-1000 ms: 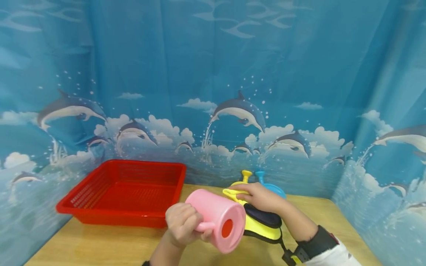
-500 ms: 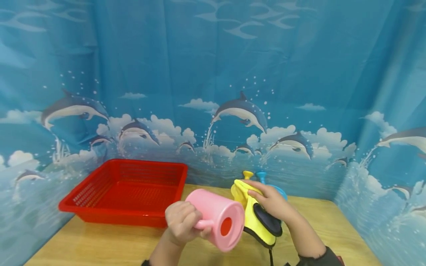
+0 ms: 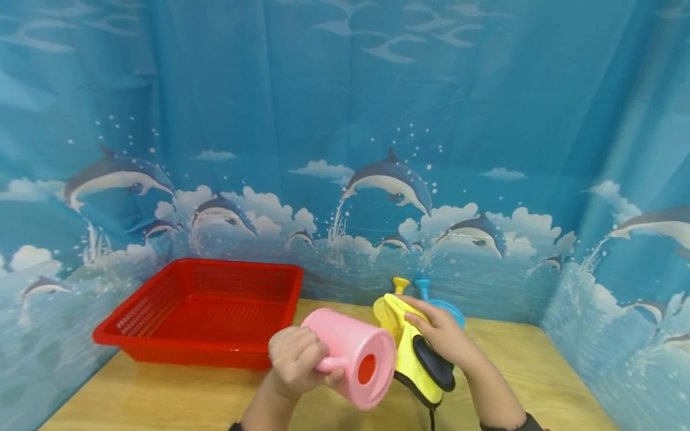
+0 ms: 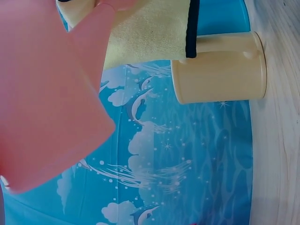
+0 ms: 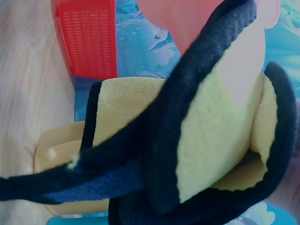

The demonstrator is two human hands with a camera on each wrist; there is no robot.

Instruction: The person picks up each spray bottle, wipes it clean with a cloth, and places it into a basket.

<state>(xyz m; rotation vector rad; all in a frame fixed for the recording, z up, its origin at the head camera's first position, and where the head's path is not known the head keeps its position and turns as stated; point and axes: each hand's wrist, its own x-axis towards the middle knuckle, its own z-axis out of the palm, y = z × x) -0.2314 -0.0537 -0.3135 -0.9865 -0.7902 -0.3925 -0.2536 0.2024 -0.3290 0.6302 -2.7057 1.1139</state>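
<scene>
My left hand grips the handle of a pink watering can, tilted so its base, with a round red spot, faces me. My right hand holds a yellow cloth with black trim and a dark oval patch, close to the can's right side. In the left wrist view, the cloth hangs by the pink spout; whether they touch I cannot tell. Folds of the cloth fill the right wrist view, with a black strap trailing from it.
A red plastic basket stands on the wooden table at left. Behind the cloth, a yellow watering can and a blue watering can stand near the dolphin-printed curtain, partly hidden by my right hand.
My right hand has lifted the yellow cloth and drawn it slightly right, so it now hangs more upright. The left hand and pink watering can have stayed nearly still.
</scene>
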